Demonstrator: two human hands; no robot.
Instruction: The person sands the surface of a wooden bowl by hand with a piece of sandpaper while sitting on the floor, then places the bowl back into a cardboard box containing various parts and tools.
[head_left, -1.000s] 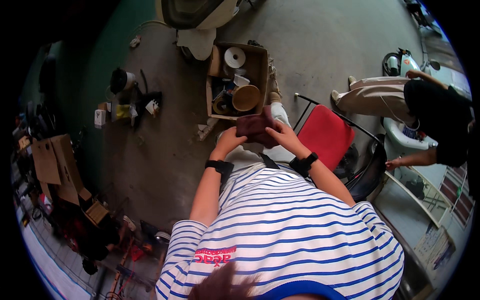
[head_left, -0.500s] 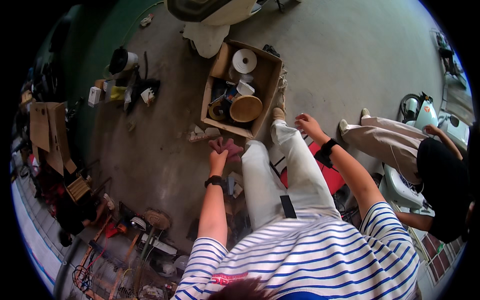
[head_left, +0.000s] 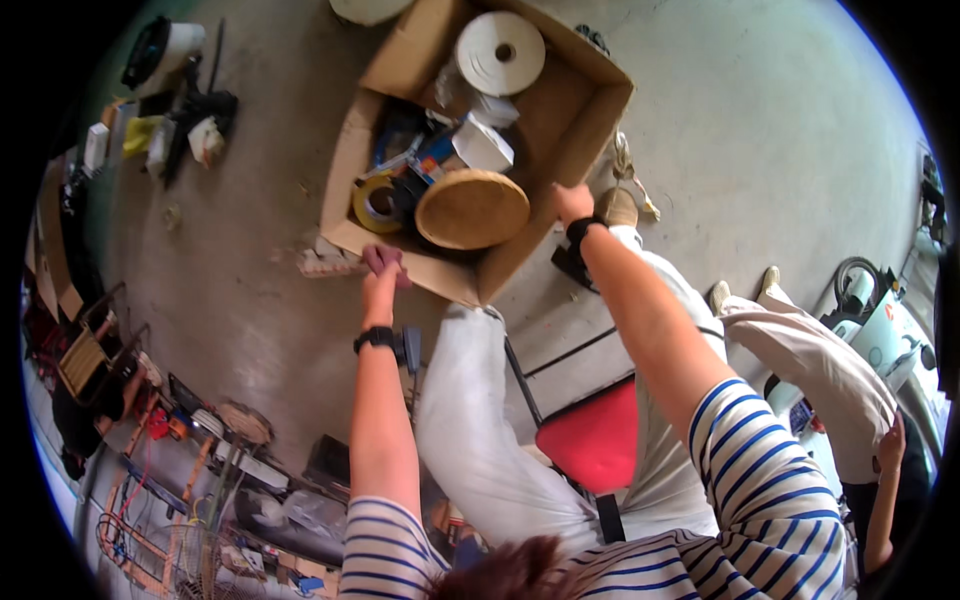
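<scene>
My left hand (head_left: 380, 275) is closed on a maroon cloth (head_left: 388, 257) at the near left edge of the cardboard box (head_left: 600, 135). My right hand (head_left: 572, 202) has its fingers curled against the box's right side, gripping it. Inside the box are a large white roll (head_left: 500, 52), a round wooden-coloured disc (head_left: 472, 208), a yellow tape roll (head_left: 368, 205), a small white carton (head_left: 482, 145) and mixed smaller items, partly hidden. The box stands on the floor at my feet.
A red folding chair (head_left: 590, 430) is beneath me. Another person in beige trousers (head_left: 810, 365) is at the right beside a pale scooter (head_left: 890, 335). Loose items (head_left: 140, 135) lie on the floor at upper left, and tools and clutter (head_left: 240, 425) at lower left.
I have bent lower toward the box. The cloth, earlier in both hands, went into my left hand alone; both hands moved forward to the box, and my right hand has closed on its side.
</scene>
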